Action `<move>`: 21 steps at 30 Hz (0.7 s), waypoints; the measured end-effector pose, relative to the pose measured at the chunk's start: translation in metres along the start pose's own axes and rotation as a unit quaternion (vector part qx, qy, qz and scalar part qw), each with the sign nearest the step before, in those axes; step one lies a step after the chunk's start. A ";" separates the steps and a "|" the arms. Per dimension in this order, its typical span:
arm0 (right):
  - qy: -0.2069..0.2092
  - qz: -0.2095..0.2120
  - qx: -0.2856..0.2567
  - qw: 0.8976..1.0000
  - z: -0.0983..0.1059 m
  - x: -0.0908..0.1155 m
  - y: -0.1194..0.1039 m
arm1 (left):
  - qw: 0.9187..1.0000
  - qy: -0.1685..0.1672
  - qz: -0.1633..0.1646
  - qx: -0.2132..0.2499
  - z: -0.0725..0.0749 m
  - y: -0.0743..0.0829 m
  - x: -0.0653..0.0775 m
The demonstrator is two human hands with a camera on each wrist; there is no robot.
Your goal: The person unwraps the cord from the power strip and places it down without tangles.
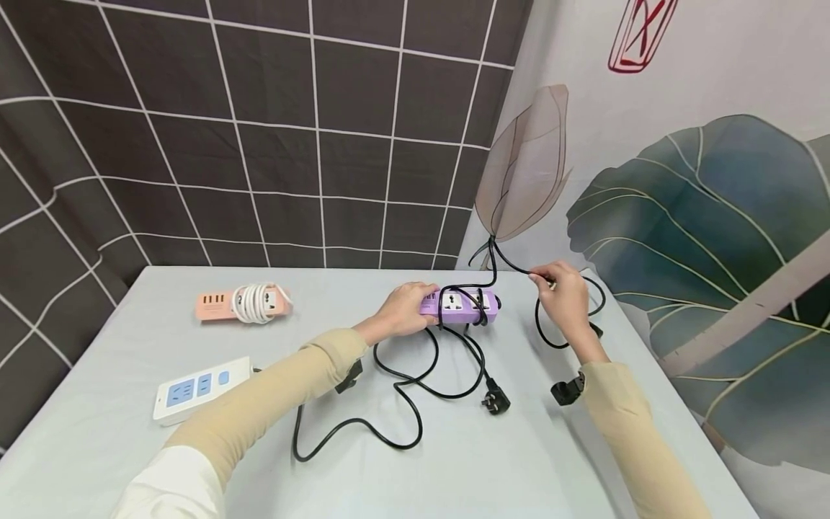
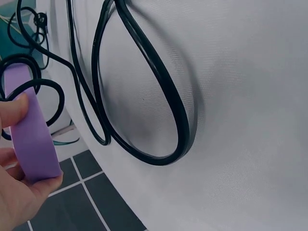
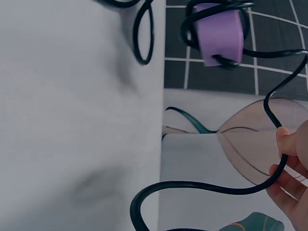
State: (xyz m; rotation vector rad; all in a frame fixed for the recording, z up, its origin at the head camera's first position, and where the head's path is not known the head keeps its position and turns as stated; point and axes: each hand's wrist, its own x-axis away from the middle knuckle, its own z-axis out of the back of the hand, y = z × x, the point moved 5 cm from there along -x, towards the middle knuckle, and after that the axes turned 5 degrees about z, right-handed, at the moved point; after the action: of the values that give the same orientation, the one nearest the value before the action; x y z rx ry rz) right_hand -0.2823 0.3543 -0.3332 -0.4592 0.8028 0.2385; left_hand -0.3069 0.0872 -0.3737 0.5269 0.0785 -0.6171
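Observation:
My left hand [image 1: 405,308] grips the left end of a purple power strip [image 1: 462,316], its thumb and fingers on either side in the left wrist view. Black cord is wound round the strip's body, crossing its sockets. Off to the right, my right hand [image 1: 563,299] pinches a black cord [image 3: 207,186] between thumb and fingers. From that pinch the cord runs to a bend above the strip, and on the other side a slack loop hangs by the wrist. More black cord [image 2: 168,86] lies in loops in front of the strip, beside a black plug [image 1: 496,400].
At the back left lies an orange power strip [image 1: 209,306] with white cord [image 1: 251,303] wrapped round it. A white power strip [image 1: 170,414] with blue sockets sits near my left forearm. A dark gridded curtain [image 1: 272,79] rises behind the white table [image 1: 350,476].

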 end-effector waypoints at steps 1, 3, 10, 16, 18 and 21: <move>0.007 0.000 -0.003 1.000 0.002 0.000 0.000 | 1.000 0.001 0.000 -0.001 0.000 0.000 0.000; 0.021 0.004 -0.008 1.000 0.008 -0.001 -0.002 | 1.000 0.004 0.001 -0.003 0.000 -0.001 0.000; 0.055 0.004 -0.021 0.998 0.031 0.001 -0.008 | 1.000 0.012 0.009 -0.007 0.000 -0.003 -0.001; 0.088 0.015 -0.039 0.995 0.049 0.008 -0.007 | 0.999 0.020 0.027 -0.008 0.003 -0.005 -0.003; 0.098 0.025 -0.041 0.994 0.056 0.010 -0.006 | 0.999 0.023 0.034 -0.008 0.003 -0.006 -0.003; 0.108 0.039 -0.044 0.992 0.064 0.014 -0.006 | 0.999 0.026 0.042 -0.008 0.005 -0.006 -0.004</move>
State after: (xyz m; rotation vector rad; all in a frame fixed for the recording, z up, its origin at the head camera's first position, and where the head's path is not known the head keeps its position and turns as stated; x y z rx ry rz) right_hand -0.2297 0.3809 -0.3032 -0.5437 1.0265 0.3020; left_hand -0.3139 0.0827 -0.3713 0.5289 0.1106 -0.5207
